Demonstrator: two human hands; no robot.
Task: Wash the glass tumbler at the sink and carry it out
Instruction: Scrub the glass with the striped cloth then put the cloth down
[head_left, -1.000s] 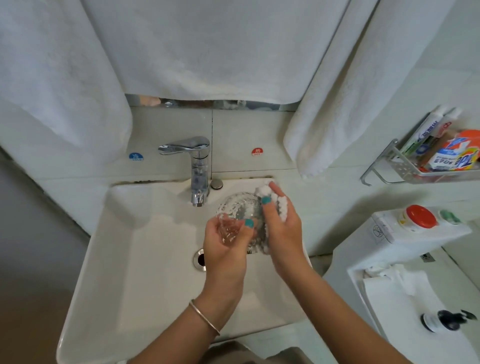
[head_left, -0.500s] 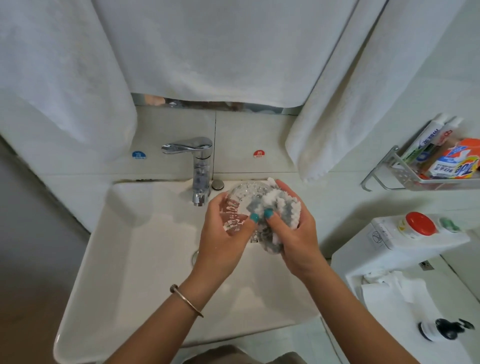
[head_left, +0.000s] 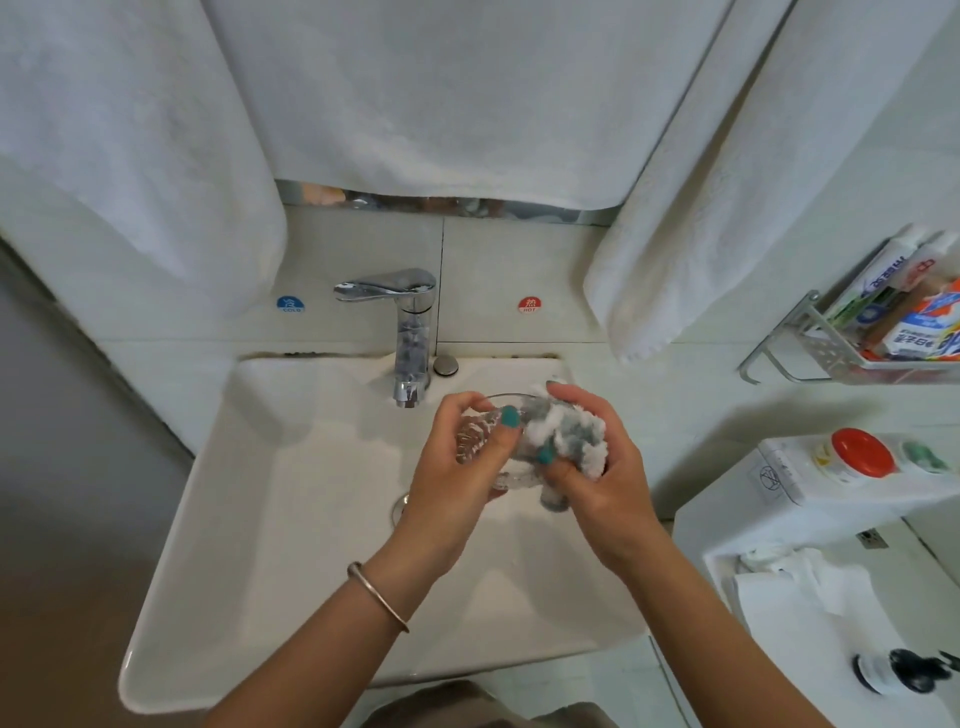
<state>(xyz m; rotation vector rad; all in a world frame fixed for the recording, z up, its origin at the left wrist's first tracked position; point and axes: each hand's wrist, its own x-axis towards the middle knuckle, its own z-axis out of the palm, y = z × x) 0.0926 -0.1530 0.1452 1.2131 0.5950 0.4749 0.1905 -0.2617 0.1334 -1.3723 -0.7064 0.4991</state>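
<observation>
Glass tumbler (head_left: 475, 441) is held above the sink (head_left: 270, 519), just right of the faucet (head_left: 410, 332). Left hand (head_left: 457, 488) grips its side with curled fingers. Right hand (head_left: 597, 467) clutches a white-and-grey scrubbing cloth (head_left: 566, 431) pressed against the tumbler.

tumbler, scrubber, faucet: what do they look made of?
Glass tumbler: clear glass by the look, see-through with glints; the left hand grips it.
Scrubber: soft tufted fabric, white and grey, probably chenille or microfibre; the right hand holds it.
Faucet: polished chrome-look metal, mirror-like reflections.
</observation>
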